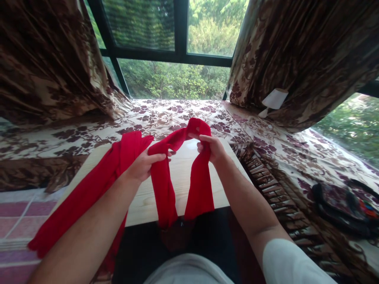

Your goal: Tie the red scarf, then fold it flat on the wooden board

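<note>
The head view shows red cloth (201,183) looped above the table (142,205), left hand (145,163) and right hand (215,149) each pinching it between thumb and fingers. It seems gathered only partway: lengths dangle by the table's near edge, more drapes over its left.

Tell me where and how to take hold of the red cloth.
Pinch the red cloth by the outer edge of the strip hanging below the right hand, probably best from the right: that strip hangs fairly flat, its edge exposed against the table.
</note>
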Demonstrator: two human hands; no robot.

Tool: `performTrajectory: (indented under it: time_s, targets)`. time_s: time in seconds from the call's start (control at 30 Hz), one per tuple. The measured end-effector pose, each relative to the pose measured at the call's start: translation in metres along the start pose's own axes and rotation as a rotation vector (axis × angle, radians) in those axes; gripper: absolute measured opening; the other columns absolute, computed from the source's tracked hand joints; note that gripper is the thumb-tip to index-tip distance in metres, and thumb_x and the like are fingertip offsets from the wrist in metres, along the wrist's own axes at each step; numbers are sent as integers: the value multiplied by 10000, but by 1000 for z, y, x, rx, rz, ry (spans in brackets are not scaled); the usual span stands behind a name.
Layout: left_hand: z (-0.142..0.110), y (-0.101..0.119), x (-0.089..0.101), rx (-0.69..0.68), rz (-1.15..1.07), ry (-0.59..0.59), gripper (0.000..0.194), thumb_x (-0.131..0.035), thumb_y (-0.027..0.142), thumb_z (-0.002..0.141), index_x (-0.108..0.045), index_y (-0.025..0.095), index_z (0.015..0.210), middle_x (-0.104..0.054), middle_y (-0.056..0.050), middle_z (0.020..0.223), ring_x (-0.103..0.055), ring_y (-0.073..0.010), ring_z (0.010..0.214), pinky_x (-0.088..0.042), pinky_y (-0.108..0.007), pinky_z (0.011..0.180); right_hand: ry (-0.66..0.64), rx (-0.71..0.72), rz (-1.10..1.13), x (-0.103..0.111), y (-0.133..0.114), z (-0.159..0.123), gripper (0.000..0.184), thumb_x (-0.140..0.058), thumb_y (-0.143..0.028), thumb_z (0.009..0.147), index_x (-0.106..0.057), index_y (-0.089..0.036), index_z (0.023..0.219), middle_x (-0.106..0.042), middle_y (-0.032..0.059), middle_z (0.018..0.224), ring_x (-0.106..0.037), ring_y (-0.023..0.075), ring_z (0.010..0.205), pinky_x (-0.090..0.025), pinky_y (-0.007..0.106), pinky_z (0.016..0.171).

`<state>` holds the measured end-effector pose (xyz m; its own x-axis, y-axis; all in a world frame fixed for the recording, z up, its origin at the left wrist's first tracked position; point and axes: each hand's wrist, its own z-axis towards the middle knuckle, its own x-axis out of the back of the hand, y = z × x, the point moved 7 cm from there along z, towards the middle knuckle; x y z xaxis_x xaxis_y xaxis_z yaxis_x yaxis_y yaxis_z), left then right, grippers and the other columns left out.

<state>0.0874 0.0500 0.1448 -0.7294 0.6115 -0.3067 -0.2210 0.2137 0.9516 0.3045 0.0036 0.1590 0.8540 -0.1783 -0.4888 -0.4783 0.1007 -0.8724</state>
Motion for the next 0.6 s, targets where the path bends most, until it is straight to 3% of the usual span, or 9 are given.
performTrajectory:
  time_s: [0.17,0.27,0.33,0.47,0.6]
  targets:
    - [34,-29,40,161,-82,250,303,-684,153,690,-694,120,991,-746,-122,952,-710,-205,688,-563,-281,561,26,-30,-178,21,6,29,277,-697,-165,656,-581,-176,907,-636,-19,640,-426,69,423,-348,182,375]
    - [52,-49,67,281,-59,439,177,-597,144,746,-638,121,917,-716,-91,764,-531,-99,416,-387,-204,376,120,-117,-316,45,16,53,176,-668,-113,657,-555,-160,784,-496,-55,503,-345,48,380,-235,173,347]
    - [61,-57,83,305,-49,529,76,-558,127,778,-599,126,842,-650,-48,623,-401,-62,337,-291,-185,340,193,-165,-352,64,19,67,141,-640,-104,682,-520,-159,732,-479,-53,511,-312,31,377,-195,170,350]
    - [76,-68,102,344,-85,548,52,-520,119,809,-568,138,806,-608,-26,578,-345,-52,318,-270,-186,341,304,-208,-359,95,19,86,131,-584,-62,690,-523,-152,763,-470,-56,531,-317,32,398,-213,162,370]
    - [97,-70,107,319,-126,543,115,-490,106,823,-594,132,863,-676,-60,672,-400,-68,351,-314,-200,366,367,-173,-371,108,19,104,149,-544,-36,703,-528,-152,795,-448,-59,525,-366,49,424,-273,163,399]
